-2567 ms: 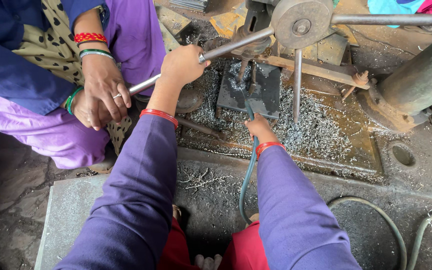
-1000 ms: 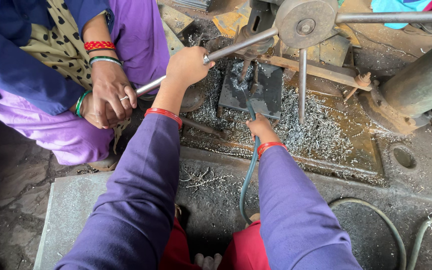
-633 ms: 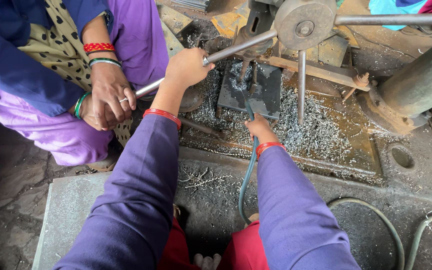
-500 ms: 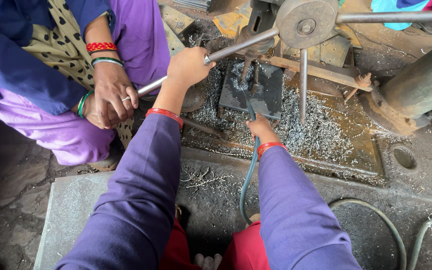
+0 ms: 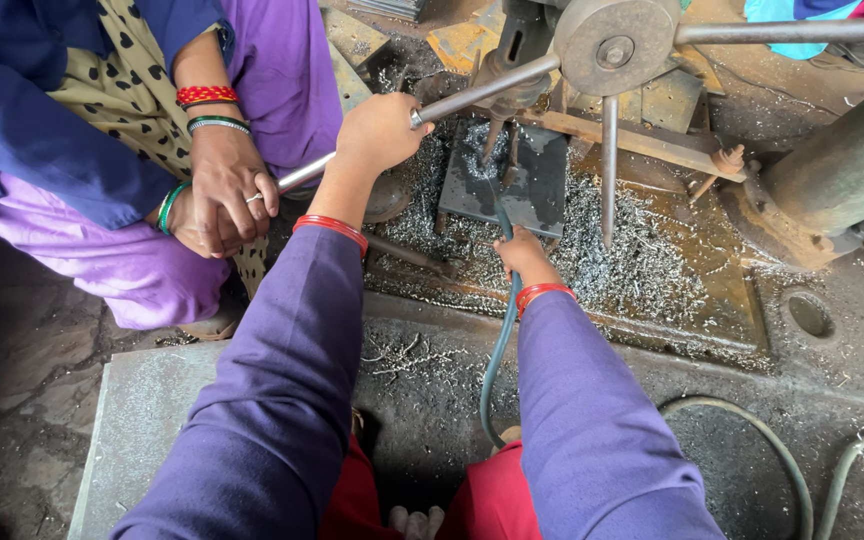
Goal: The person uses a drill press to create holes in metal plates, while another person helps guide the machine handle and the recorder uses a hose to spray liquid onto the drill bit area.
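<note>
A single head-worn camera looks steeply down from close above, facing forward over purple-sleeved arms onto the shaving-strewn rusty metal machine bed [image 5: 712, 290], with grey concrete floor [image 5: 132, 400] below.

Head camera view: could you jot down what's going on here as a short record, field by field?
Left hand: wrapped around the long metal lever bar of the machine
Right hand: holding a teal hose near the dark metal plate
Machine hub: round, with several bars sticking out of it
Metal shavings: heaped on the tray around the plate
Other person's hands: clasped together at the lower end of the lever bar, bangles on both wrists
Wearer's sleeves: purple
</note>
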